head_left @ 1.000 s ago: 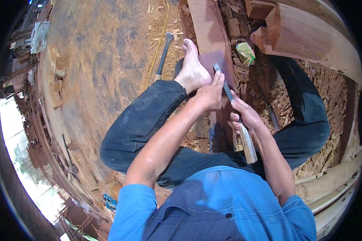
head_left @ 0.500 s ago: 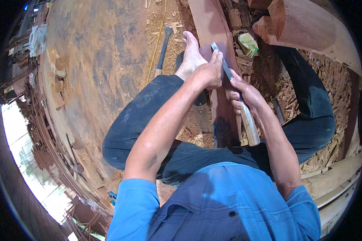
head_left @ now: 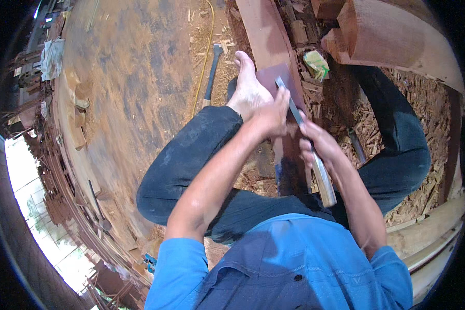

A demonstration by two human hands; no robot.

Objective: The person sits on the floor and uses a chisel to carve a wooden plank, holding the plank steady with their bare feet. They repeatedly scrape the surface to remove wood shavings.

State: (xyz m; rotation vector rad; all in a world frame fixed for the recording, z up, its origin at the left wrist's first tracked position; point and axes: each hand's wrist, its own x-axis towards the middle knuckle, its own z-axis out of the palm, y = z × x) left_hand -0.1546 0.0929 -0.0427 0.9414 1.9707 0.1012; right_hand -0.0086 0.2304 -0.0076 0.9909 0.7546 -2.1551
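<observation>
A chisel (head_left: 295, 111) with a flat steel blade and a pale wooden handle slants across a reddish wooden beam (head_left: 261, 28). The blade's tip lies over a dark red-brown sheet, apparently sandpaper (head_left: 266, 77), on top of the beam. My left hand (head_left: 274, 116) is closed on the blade near its tip, fingers pressed along the metal. Further back, my right hand (head_left: 321, 140) wraps round the chisel where blade and handle meet, and the handle's end sticks out toward my lap. My bare left foot (head_left: 250, 88) rests against the left edge of the sheet.
A hammer-like tool (head_left: 212, 72) with a dark handle lies left of my foot, beside a yellow cord (head_left: 205, 62). Right of the beam are a green-and-white packet (head_left: 316, 65), wood chips and a dark cylindrical tool (head_left: 356, 146). A large timber (head_left: 398, 39) stands at upper right.
Both hands have drawn the chisel back toward my body, uncovering more of the red-brown sheet. The grip on the chisel looks the same.
</observation>
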